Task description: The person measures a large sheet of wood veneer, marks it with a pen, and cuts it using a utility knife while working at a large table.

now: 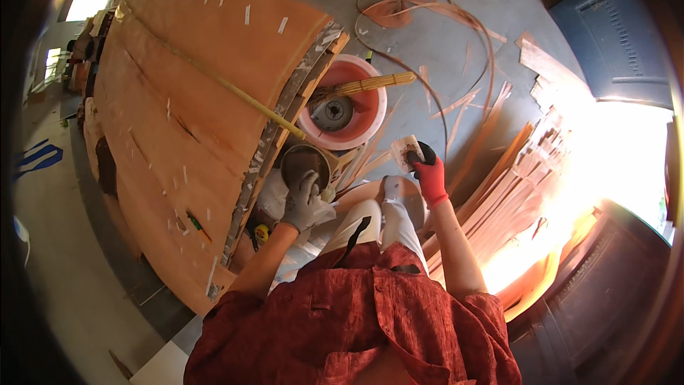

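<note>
My left hand (305,203), in a grey glove, reaches to the near rim of a round dark container (293,162). Its fingers point forward over the opening and its thumb sits apart; I see nothing in its grasp. My right hand (429,175) wears a red glove with dark fingertips. Closed in it is a small pale rectangular block with brown marks (405,151), raised above the floor. Left of the left hand lies a large tan wooden sheet (192,100) with a dark, worn edge. What the container holds is hard to make out.
Beyond the container stands a pink tub (370,110) with a bundle of thin sticks (374,85) across it. A yellowish rod (242,93) lies on the sheet, along with a green pen-like tool (197,224). Veneer strips (499,178) pile up at right. Blue doors (609,46) stand far right.
</note>
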`<control>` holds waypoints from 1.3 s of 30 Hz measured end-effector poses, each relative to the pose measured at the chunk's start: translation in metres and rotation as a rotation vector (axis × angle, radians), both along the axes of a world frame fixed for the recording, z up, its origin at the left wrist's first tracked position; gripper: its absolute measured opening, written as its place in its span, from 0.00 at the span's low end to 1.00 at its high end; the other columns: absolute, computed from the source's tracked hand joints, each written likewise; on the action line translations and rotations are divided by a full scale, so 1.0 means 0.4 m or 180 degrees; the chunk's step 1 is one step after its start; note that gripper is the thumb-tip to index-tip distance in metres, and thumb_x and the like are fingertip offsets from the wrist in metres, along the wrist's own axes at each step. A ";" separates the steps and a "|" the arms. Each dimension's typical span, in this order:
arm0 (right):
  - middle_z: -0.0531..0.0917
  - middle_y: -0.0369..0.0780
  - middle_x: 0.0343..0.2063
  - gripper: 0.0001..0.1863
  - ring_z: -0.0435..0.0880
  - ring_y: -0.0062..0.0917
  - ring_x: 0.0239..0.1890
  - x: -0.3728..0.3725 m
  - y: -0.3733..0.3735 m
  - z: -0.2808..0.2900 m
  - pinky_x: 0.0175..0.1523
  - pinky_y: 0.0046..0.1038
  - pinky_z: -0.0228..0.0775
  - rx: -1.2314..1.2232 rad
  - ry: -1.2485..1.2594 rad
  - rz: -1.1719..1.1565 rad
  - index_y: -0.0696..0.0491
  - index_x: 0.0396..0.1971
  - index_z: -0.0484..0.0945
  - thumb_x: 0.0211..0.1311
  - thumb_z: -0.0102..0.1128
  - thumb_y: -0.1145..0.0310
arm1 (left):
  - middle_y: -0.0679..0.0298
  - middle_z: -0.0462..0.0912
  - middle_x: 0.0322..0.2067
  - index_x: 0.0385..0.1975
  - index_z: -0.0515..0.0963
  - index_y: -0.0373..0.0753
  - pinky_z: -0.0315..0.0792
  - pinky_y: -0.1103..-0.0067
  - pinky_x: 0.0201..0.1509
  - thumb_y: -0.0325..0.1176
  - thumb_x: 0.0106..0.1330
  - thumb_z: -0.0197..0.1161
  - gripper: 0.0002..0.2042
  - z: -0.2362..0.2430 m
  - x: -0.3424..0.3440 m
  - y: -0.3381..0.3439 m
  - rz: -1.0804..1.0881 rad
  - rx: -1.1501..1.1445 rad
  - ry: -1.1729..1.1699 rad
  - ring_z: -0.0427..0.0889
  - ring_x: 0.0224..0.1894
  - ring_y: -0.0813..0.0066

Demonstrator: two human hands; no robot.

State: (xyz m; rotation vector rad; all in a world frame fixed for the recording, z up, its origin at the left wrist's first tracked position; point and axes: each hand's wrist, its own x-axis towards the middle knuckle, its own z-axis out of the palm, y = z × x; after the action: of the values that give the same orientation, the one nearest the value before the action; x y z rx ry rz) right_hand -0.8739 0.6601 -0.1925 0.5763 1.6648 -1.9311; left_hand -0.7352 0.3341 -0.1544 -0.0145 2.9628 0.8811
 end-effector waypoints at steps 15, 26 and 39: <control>0.84 0.42 0.46 0.29 0.82 0.26 0.46 -0.530 0.127 0.314 0.53 0.30 0.73 0.0311 0.1246 0.1653 0.52 0.55 0.76 0.49 0.70 0.70 | 0.68 0.75 0.51 0.56 0.71 0.36 0.72 0.81 0.53 0.36 0.70 0.60 0.19 0.193 -0.755 0.391 0.0286 0.4607 -0.1193 0.74 0.51 0.81; 0.85 0.38 0.38 0.24 0.80 0.16 0.35 -0.961 0.176 0.324 0.40 0.22 0.74 0.0912 0.1366 0.2420 0.54 0.54 0.76 0.54 0.64 0.71 | 0.66 0.82 0.38 0.43 0.78 0.35 0.75 0.80 0.45 0.35 0.63 0.65 0.13 0.322 -1.135 0.458 0.1119 0.4098 -0.1787 0.80 0.40 0.77; 0.86 0.42 0.36 0.17 0.85 0.25 0.38 -1.494 0.475 0.256 0.42 0.26 0.75 0.0723 0.1513 0.2297 0.51 0.45 0.81 0.54 0.58 0.74 | 0.63 0.77 0.49 0.53 0.75 0.38 0.76 0.73 0.52 0.29 0.70 0.53 0.14 0.148 -1.467 0.623 0.2311 0.4341 -0.1751 0.78 0.48 0.75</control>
State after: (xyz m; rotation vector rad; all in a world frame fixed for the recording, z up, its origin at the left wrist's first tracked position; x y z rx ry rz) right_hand -1.4714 0.8500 -0.0901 -0.4149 2.0167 -1.4029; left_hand -1.3221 0.5834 -0.0951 -1.0492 1.3483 2.2364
